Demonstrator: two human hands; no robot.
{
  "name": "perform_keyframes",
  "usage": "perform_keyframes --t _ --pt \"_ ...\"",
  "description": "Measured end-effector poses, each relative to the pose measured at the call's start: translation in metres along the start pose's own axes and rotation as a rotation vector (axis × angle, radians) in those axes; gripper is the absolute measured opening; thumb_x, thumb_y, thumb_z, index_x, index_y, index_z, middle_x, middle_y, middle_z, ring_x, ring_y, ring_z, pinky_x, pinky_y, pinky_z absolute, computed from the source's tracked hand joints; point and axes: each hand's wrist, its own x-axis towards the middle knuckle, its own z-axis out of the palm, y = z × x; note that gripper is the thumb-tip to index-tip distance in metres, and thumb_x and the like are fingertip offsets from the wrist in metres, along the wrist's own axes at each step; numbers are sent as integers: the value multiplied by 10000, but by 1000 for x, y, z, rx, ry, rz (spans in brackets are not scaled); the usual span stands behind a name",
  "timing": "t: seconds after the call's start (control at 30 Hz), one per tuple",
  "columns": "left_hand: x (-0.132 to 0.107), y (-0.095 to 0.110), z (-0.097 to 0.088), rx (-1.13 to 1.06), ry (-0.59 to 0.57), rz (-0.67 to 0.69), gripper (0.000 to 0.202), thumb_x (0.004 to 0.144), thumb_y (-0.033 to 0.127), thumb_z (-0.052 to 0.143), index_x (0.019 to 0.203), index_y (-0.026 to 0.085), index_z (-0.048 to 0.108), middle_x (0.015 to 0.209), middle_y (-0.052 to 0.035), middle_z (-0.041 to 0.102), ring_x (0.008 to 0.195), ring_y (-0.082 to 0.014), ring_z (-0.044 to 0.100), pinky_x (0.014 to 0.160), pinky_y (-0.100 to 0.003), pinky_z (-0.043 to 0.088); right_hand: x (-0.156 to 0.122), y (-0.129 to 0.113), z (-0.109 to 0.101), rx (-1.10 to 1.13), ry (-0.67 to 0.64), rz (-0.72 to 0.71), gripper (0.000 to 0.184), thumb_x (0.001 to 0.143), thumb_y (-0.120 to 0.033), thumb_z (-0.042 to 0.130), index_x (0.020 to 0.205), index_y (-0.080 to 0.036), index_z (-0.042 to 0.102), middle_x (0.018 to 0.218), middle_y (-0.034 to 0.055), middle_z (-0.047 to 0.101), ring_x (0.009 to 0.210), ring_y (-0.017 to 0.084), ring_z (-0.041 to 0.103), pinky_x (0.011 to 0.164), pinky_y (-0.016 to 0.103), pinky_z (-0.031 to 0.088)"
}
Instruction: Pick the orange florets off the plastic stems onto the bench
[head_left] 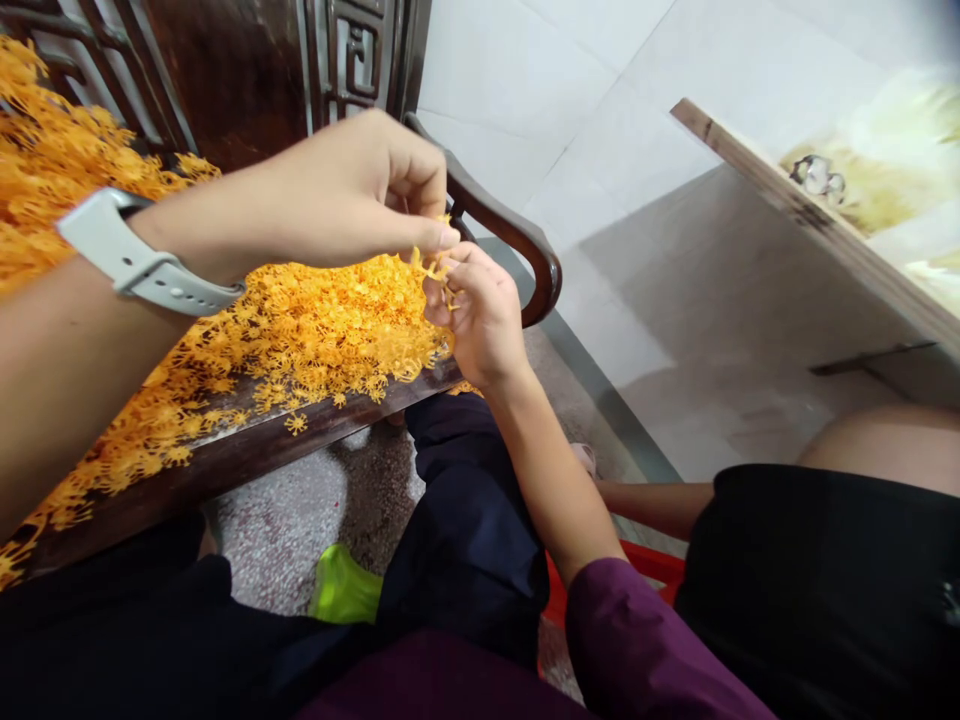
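My left hand [367, 185], with a pale watch strap at the wrist, is closed in a pinch, thumb toward my right hand. My right hand [487, 310] is closed just below it, fingers curled and nearly touching the left thumb. Between the fingertips are small orange plastic flower pieces [429, 266], partly hidden by the fingers. How many pieces each hand grips cannot be made out. Under and beside my hands spreads a heap of similar orange plastic flower pieces [330, 320], lying on a dark wooden bench [247, 455].
The bench has a curved armrest [517, 235] and a carved back [232, 70]. On the right, a wooden board [817, 215] bears blurred pale and yellow things. Another person's leg in black shorts [817, 590] is close on my right, near a red plastic edge [652, 565]. A lime-green shoe [345, 585] is below.
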Motion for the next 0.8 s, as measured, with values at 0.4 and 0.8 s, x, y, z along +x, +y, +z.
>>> perform_keyframes --t 0.4,0.8 --pt "3 -19 4 -128 -161 -56 285 904 455 755 823 183 744 730 -33 697 640 -153 614 605 -292 437 6 -5 -3 -32 127 -23 260 795 -396 838 744 -212 662 538 -99 334 484 45 200 481 244 160" --pt "-2 29 0 71 -204 -123 264 876 248 622 638 203 517 607 19 515 553 -125 439 549 -285 316 -5 -16 -1 -317 22 -240 302 816 -463 861 848 -179 764 547 -76 423 526 73 284 509 263 203"
